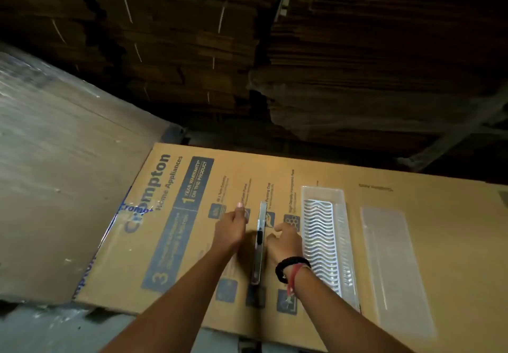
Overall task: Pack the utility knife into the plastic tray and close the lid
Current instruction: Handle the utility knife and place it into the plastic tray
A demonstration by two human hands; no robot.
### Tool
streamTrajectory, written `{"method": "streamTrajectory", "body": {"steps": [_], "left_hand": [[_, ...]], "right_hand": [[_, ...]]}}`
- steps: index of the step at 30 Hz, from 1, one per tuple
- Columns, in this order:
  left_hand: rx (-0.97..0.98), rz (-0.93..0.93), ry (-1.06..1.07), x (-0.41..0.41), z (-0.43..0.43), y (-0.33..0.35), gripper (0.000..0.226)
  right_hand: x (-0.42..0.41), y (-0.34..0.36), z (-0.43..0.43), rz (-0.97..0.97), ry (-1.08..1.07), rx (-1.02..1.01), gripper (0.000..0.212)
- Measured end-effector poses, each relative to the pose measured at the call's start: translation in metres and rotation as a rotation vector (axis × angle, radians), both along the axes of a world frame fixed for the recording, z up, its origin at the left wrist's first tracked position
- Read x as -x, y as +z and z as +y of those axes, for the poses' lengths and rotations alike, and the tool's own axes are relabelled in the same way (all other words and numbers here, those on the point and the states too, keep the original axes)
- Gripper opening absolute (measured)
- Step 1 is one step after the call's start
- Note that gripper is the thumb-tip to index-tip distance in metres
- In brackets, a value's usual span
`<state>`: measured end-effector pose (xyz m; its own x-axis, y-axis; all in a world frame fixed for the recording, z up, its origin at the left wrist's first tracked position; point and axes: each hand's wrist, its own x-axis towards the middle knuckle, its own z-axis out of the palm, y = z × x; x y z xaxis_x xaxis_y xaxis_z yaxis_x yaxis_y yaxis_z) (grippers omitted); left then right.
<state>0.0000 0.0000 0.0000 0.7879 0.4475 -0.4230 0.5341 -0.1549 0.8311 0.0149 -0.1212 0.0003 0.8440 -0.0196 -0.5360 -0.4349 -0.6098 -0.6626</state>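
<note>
both forearms reach in from the near edge over the flattened carton (357, 325), w/ a black band and red thread on the right wrist. utility knife (259, 245) lies lengthwise on the carton between the hands, likely set down so both can flank it for pickup. left hand (230, 229) is just left of it, fingers loosely extended, holding nothing. right hand (284, 241) is just right, fingers curled but apart, not clamped; can't tell if fingertips touch the knife. plastic tray (324, 196) w/ wavy insert sits right of the right hand; clear lid (395, 264) lies further right, separate. cardboard stacks (192, 50) fill the far side.
</note>
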Motion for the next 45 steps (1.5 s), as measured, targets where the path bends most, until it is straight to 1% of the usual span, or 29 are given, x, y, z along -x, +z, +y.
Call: {"method": "streamTrajectory", "body": {"steps": [2,4,6,9,11,15,19,21,23,26,29,32,34,37,42,45], "left_hand": [[-0.001,0.066,0.029,0.001,0.003,-0.009,0.062],[0.045,0.112,0.041,0.003,0.005,-0.024,0.064],[0.104,0.125,0.068,0.004,0.004,-0.033,0.062],[0.148,0.126,0.123,-0.001,0.004,-0.047,0.052],[0.178,0.142,0.169,-0.004,0.002,-0.053,0.054],[0.285,0.169,0.180,-0.009,-0.008,-0.054,0.059],[0.256,0.175,0.153,-0.010,-0.013,-0.063,0.062],[0.238,0.184,0.149,-0.011,-0.012,-0.066,0.057],[0.229,0.193,0.132,-0.012,-0.010,-0.066,0.046],[0.246,0.222,0.093,-0.014,-0.007,-0.064,0.042],[0.247,0.246,0.050,-0.016,-0.006,-0.059,0.034],[0.299,0.225,0.032,-0.015,-0.005,-0.055,0.033],[0.341,0.190,0.020,-0.015,-0.003,-0.054,0.035],[0.353,0.120,0.008,-0.021,-0.004,-0.045,0.037],[0.392,0.023,0.037,-0.036,-0.016,-0.018,0.035],[0.389,-0.043,0.019,-0.049,-0.026,0.001,0.032]], "right_hand": [[0.000,-0.011,0.002,0.031,-0.030,0.017,0.032],[0.000,-0.020,0.003,0.060,-0.049,0.017,0.032],[0.000,-0.027,0.004,0.064,-0.075,0.019,0.031],[-0.005,-0.032,0.006,0.034,-0.121,0.053,0.027],[-0.006,-0.034,0.009,0.014,-0.143,0.078,0.024],[-0.008,-0.035,0.015,0.018,-0.164,0.076,0.022],[-0.010,-0.042,0.014,0.042,-0.208,0.043,0.023],[-0.011,-0.049,0.015,0.058,-0.242,0.001,0.030],[-0.012,-0.057,0.016,0.090,-0.259,-0.023,0.037],[-0.013,-0.058,0.018,0.101,-0.240,-0.062,0.035],[-0.012,-0.058,0.019,0.113,-0.217,-0.058,0.035],[-0.011,-0.055,0.016,0.116,-0.243,-0.117,0.030],[-0.009,-0.054,0.012,0.096,-0.252,-0.158,0.030],[-0.009,-0.047,0.007,0.089,-0.258,-0.230,0.024],[-0.014,-0.019,-0.005,0.022,-0.284,-0.350,0.026],[-0.015,0.001,-0.017,-0.035,-0.268,-0.387,0.028]]}}
